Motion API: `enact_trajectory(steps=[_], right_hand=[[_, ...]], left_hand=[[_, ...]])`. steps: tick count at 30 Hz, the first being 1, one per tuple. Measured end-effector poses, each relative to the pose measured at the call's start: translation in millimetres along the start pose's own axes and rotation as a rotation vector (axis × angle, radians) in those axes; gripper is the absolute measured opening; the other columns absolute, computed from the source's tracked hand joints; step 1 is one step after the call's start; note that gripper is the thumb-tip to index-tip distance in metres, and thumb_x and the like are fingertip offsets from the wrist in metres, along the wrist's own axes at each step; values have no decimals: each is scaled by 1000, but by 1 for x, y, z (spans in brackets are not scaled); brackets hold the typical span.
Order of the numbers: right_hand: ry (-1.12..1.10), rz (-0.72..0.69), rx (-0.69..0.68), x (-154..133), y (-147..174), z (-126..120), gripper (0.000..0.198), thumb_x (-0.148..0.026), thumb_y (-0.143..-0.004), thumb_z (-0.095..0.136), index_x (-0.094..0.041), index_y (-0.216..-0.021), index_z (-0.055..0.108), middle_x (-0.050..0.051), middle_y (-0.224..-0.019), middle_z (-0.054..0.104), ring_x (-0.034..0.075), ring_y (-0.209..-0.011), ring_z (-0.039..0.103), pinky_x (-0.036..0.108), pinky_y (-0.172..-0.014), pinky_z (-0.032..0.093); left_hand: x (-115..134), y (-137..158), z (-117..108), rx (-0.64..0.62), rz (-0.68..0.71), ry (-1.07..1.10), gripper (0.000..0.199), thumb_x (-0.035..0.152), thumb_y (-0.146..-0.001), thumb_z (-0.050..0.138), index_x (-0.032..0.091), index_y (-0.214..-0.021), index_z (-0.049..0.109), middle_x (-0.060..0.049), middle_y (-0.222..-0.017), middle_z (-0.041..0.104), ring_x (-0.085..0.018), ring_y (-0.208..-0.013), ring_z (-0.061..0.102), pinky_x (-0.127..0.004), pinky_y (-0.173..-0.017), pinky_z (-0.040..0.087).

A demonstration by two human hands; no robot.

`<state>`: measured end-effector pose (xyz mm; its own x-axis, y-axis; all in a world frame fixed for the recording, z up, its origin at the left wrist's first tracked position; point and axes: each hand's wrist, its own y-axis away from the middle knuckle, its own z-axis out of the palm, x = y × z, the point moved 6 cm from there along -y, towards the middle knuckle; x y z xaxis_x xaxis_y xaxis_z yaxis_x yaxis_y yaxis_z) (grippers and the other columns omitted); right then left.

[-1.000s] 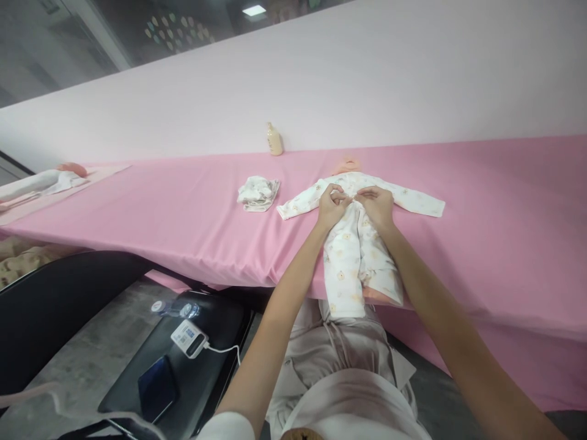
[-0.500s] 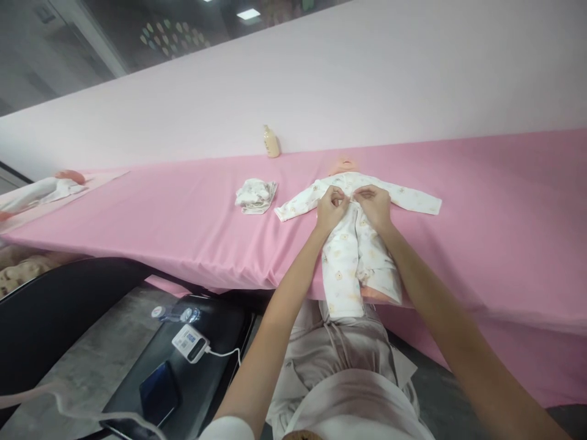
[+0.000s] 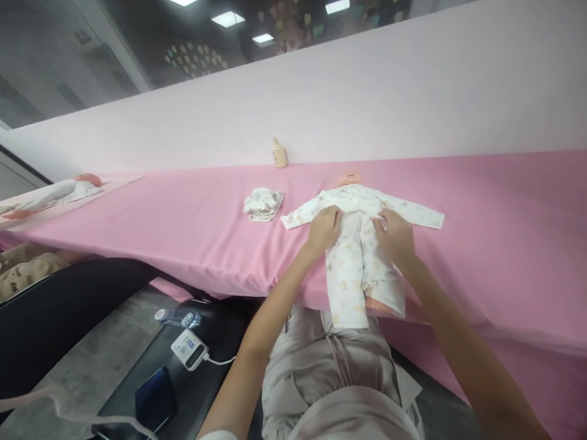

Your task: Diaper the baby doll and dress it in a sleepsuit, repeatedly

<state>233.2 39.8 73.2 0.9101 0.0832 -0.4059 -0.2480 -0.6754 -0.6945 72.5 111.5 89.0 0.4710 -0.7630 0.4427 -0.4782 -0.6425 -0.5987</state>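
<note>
Though doll [image 3: 351,178] is already clothed in top [image 3: 351,197] and apparently trousers [image 3: 347,269], latter are gripped at doll's waist by curled left hand [image 3: 325,229] and pinching right hand [image 3: 396,237]; bunched trouser leg [image 3: 384,284] seems yet unstraightened.

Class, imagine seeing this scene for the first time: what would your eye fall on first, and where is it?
Probably the pink cloth, stretching across the view below a pale wall. Next, right of centre, come the patterned white clothes on a doll lying there, with the left hand and right hand holding them from either side. Farther back, a cream bottle stands near the wall.
</note>
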Motion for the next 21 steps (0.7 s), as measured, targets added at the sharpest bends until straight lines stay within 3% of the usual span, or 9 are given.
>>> enact_trajectory(steps=[6, 10, 13, 15, 17, 19, 21], right_hand=[[28, 25, -120, -14, 14, 7, 20, -26, -81, 44, -16, -78, 61, 9, -78, 64, 24, -79, 57, 34, -71, 41], [-105, 148, -97, -4, 38, -18, 28, -34, -83, 45, -15, -97, 62, 10, -100, 65, 23, -92, 58, 36, -81, 45], [-127, 235, -141, -17, 77, -41, 41, -46, -85, 46, -17, -113, 56, 12, -109, 61, 25, -96, 59, 38, -79, 48], [-105, 126, -139, -45, 107, -52, 46, -48, -85, 48, -18, -120, 52, 13, -118, 57, 27, -109, 54, 41, -86, 47], [-9, -47, -138, -78, 134, -52, 53, -49, -83, 54, -20, -127, 49, 15, -135, 44, 35, -126, 40, 50, -97, 39], [116, -154, -145, -99, 151, -43, 56, -49, -79, 60, -25, -128, 50, 15, -141, 38, 43, -131, 29, 63, -100, 29], [180, -192, -130, -107, 157, -32, 55, -46, -75, 65, -28, -125, 53, 15, -142, 38, 46, -131, 28, 67, -99, 25]], left_hand=[[18, 17, 11, -147, 84, -66, 22, 27, -95, 33, 18, -86, 52, -6, -88, 59, -18, -85, 54, -30, -79, 43], [-11, 34, 0, -102, 18, 13, 21, 18, -91, 36, 17, -101, 55, -7, -104, 60, -17, -95, 56, -29, -85, 46], [-39, 39, -2, -141, -79, -57, 32, 16, -85, 42, 15, -115, 52, -10, -118, 57, -20, -103, 56, -33, -88, 46], [-50, 39, 3, -206, -114, -107, 35, 20, -85, 43, 15, -119, 51, -11, -120, 58, -23, -105, 57, -36, -89, 46], [-53, 37, 10, -257, -143, -133, 31, 22, -86, 41, 15, -113, 55, -12, -113, 63, -25, -100, 59, -36, -84, 48], [-52, 33, 16, -272, -171, -137, 27, 21, -86, 39, 15, -102, 59, -12, -104, 66, -26, -93, 61, -36, -79, 48], [-50, 29, 21, -261, -185, -123, 26, 21, -87, 38, 15, -98, 61, -12, -101, 67, -25, -90, 62, -35, -77, 48]])
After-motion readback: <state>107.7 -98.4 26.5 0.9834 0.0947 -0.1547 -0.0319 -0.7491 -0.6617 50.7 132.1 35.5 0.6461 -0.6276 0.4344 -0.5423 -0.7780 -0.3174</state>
